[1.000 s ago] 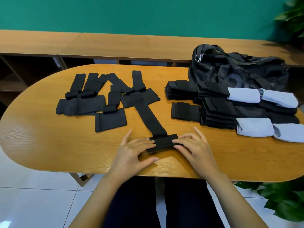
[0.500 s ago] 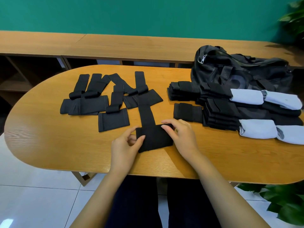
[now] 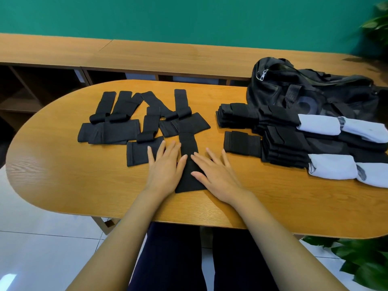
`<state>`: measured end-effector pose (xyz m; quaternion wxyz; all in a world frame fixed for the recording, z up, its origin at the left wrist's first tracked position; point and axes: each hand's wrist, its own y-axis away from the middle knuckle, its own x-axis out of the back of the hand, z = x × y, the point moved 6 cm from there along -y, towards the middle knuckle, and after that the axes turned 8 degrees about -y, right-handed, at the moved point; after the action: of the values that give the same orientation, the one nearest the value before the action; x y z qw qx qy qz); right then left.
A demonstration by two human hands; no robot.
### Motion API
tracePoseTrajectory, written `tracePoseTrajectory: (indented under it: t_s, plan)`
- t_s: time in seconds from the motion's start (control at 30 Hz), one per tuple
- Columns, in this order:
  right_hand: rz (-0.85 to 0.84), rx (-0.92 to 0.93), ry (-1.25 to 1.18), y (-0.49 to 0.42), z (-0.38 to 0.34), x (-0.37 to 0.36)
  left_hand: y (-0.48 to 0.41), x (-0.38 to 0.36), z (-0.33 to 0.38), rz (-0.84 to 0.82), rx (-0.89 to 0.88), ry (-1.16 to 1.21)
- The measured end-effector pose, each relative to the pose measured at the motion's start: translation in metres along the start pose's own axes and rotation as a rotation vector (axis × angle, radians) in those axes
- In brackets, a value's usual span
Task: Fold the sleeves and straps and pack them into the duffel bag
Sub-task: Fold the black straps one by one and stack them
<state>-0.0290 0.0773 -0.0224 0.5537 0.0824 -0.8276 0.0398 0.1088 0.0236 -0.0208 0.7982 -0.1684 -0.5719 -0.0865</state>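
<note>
A black strap [image 3: 189, 156] lies on the oval wooden table [image 3: 63, 175], its near end folded back over itself. My left hand [image 3: 165, 164] and my right hand [image 3: 214, 171] lie flat on either side of the fold, fingers straight, pressing it down. Several unfolded black straps [image 3: 117, 127] are spread at the back left. Stacks of folded black straps [image 3: 279, 143] and rolled white sleeves [image 3: 333, 171] sit at the right. The black duffel bag [image 3: 304, 89] stands behind them.
A long wooden bench or shelf unit [image 3: 168, 57] runs along the green wall behind the table. Green plants stand at the lower right [image 3: 361, 261] and the upper right corner. White tiled floor shows to the left.
The strap's near end was folded forward over itself, away from me. Both hands went from pinching the fold to lying flat on it.
</note>
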Motion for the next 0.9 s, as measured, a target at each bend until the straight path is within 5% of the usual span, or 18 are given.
tracePoseTrajectory:
  t_s: [0.53,0.7,0.9]
  plan:
    - [0.044,-0.062,0.047,0.041,0.024,0.008,-0.076,-0.013,-0.006,-0.147,-0.002,-0.199]
    - [0.082,-0.006,-0.031,0.050,0.027,0.012,-0.044,0.001,0.021,-0.062,-0.198,-0.074]
    - [0.109,0.071,-0.058,0.065,0.038,0.015,0.029,0.003,0.034,-0.183,-0.412,0.145]
